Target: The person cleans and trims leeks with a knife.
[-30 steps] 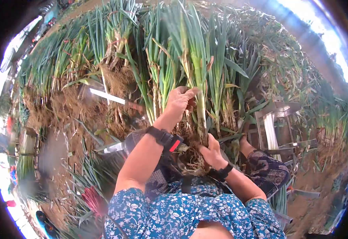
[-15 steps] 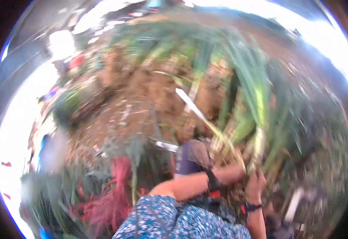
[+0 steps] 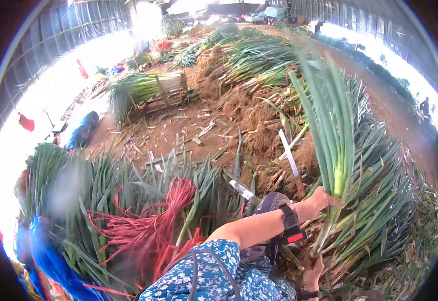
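Observation:
A large green onion (image 3: 340, 150) stands nearly upright before me, its long leaves reaching up and a little left. My left hand (image 3: 319, 203) is closed around its stalk just below where the leaves spread. Lower down, my right hand (image 3: 313, 270) is closed at the pale root end of the same stalk; its fingers are partly hidden. Just beyond my left hand lies a knife (image 3: 289, 153) with a long pale blade and a brown handle, on roots and soil. A thick pile of green onions (image 3: 379, 200) lies close by on the right.
At left front, a bundle of red ties (image 3: 153, 215) rests on more green onions (image 3: 113, 180), with blue strands (image 3: 60, 261) beside them. My shoe (image 3: 274, 201) is near the knife. Farther off are a loaded wooden crate (image 3: 166, 100) and a rooty onion heap (image 3: 254, 55).
My head view has swung and sharpened. Both hands stay on a green onion; its leaves now rise clear of the pile, and my hands are farther apart along the stalk.

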Demonstrator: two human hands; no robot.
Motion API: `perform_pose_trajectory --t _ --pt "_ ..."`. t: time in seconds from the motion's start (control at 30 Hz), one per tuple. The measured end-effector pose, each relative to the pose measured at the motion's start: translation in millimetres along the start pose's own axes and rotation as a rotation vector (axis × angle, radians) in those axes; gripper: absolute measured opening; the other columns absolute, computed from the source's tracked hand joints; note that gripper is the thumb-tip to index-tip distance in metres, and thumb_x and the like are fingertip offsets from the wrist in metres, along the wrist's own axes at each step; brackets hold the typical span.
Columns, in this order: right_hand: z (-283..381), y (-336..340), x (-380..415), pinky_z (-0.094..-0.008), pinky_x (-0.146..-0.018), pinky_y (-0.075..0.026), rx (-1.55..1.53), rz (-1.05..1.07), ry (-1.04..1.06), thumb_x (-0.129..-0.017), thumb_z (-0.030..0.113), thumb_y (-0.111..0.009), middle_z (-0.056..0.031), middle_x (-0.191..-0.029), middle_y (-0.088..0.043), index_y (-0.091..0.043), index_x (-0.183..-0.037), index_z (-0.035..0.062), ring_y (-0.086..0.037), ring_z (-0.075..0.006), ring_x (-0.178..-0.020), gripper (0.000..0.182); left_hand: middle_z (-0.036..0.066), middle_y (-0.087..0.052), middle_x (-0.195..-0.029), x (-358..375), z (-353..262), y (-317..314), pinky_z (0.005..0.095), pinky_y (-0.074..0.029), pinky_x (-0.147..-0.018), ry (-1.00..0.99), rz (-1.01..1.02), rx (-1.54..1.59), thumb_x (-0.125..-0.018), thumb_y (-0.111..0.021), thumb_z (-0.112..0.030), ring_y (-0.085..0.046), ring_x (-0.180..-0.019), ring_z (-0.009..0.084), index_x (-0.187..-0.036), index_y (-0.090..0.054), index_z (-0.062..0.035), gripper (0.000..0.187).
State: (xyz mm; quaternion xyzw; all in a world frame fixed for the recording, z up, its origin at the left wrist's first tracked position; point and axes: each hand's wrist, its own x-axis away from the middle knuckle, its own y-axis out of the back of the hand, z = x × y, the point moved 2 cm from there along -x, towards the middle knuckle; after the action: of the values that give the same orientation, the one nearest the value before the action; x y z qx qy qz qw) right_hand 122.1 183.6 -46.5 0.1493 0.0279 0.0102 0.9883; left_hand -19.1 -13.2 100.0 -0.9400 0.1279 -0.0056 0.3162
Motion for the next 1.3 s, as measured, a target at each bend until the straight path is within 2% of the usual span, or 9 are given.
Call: perform_pose_trajectory --t 0.03,0.13,0.23,0.4,0.8,1.0,1.13,1.23,1.3 --pt "-17 -4 0 -0.0262 -0.077 -0.044 -0.247 0.142 -0.245 -0.08 0.006 -0.058 -0.0102 -0.099 -0.059 -0.051 -0.115 -0.0036 -0.054 -0.0161 -0.088 0.038 0.001 -0.061 -0.098 14 -13 -5 0.032 -0.045 -0.08 0.015 -0.055 -0.116 -0.064 -0.071 0.003 -0.055 -0.092 0.0145 -0.112 -0.057 -0.0046 0.05" --pt "108 -10 -20 -0.0257 -0.081 -0.043 0.163 0.094 -0.016 -0.079 0.002 -0.057 -0.008 -0.101 -0.058 -0.048 -0.118 -0.005 -0.053 -0.0147 -0.091 0.041 0.001 -0.061 -0.094 36 -3 0 0.0314 -0.044 -0.08 0.069 -0.1 0.026 -0.063 -0.071 0.004 -0.055 -0.09 0.0147 -0.111 -0.058 -0.0043 0.05" --pt "131 -10 -51 -0.0262 -0.079 -0.043 -0.064 0.023 0.037 -0.077 0.005 -0.059 -0.0058 -0.094 -0.06 -0.056 -0.109 -0.0049 -0.055 -0.014 -0.085 0.034 0.001 -0.06 -0.098 46 12 -5 0.0297 -0.043 -0.084 0.016 -0.033 0.078 -0.064 -0.072 -0.003 -0.054 -0.09 0.0148 -0.111 -0.056 -0.004 0.05" --pt "152 -12 -66 -0.0252 -0.077 -0.042 -0.215 0.142 0.021 -0.073 0.003 -0.058 -0.0047 -0.095 -0.059 -0.056 -0.105 -0.0054 -0.054 -0.0129 -0.084 0.033 0.001 -0.057 -0.104 42 27 4 0.0287 -0.041 -0.086 -0.062 0.069 0.06 -0.064 -0.074 -0.009 -0.05 -0.096 0.0139 -0.112 -0.054 -0.0035 0.052" --pt "155 -19 -63 -0.0248 -0.078 -0.041 -0.175 0.21 -0.048 -0.066 -0.003 -0.055 -0.0031 -0.094 -0.06 -0.058 -0.102 -0.0044 -0.054 -0.0122 -0.083 0.036 0.001 -0.059 -0.097 55 27 16 0.0292 -0.047 -0.073 -0.044 0.006 -0.073 -0.061 -0.072 -0.007 -0.054 -0.085 0.0135 -0.108 -0.055 -0.0021 0.049" --pt "171 -30 -58 -0.0241 -0.076 -0.041 -0.259 0.147 0.08 -0.076 0.006 -0.061 -0.0001 -0.093 -0.06 -0.059 -0.101 -0.0001 -0.053 -0.0098 -0.083 0.026 0.004 -0.059 -0.101 66 -11 2 0.0303 -0.044 -0.085 -0.067 -0.006 0.04 -0.06 -0.071 -0.005 -0.054 -0.093 0.017 -0.111 -0.054 -0.0022 0.053" --pt "145 -5 -63 -0.0238 -0.058 -0.042 -0.081 0.047 0.05 -0.081 0.009 -0.057 0.0025 -0.075 -0.055 -0.057 -0.085 0.002 -0.05 -0.0081 -0.063 0.008 0.003 -0.059 -0.102 62 -35 4 0.0308 -0.044 -0.085 -0.092 -0.023 -0.021 -0.061 -0.071 -0.001 -0.055 -0.094 0.0164 -0.112 -0.055 -0.0029 0.053" --pt "155 -5 -51 -0.0235 -0.053 -0.035 -0.079 0.068 0.147 -0.068 0.008 -0.065 0.004 -0.065 -0.047 -0.051 -0.069 0.0061 -0.042 -0.0081 -0.058 0.014 0.002 -0.06 -0.096 47 -54 17 0.0308 -0.045 -0.082 -0.117 -0.055 -0.121 -0.062 -0.071 -0.001 -0.056 -0.09 0.0159 -0.108 -0.058 -0.0038 0.048" --pt "151 -1 -55 -0.0239 -0.057 -0.037 -0.009 0.13 0.127 -0.066 0.004 -0.067 0.0034 -0.068 -0.048 -0.051 -0.072 0.0066 -0.043 -0.0072 -0.063 0.017 0.003 -0.062 -0.093 43 -52 17 0.0316 -0.046 -0.081 -0.178 -0.106 -0.048 -0.062 -0.071 0.004 -0.057 -0.086 0.0162 -0.105 -0.059 -0.0039 0.045"
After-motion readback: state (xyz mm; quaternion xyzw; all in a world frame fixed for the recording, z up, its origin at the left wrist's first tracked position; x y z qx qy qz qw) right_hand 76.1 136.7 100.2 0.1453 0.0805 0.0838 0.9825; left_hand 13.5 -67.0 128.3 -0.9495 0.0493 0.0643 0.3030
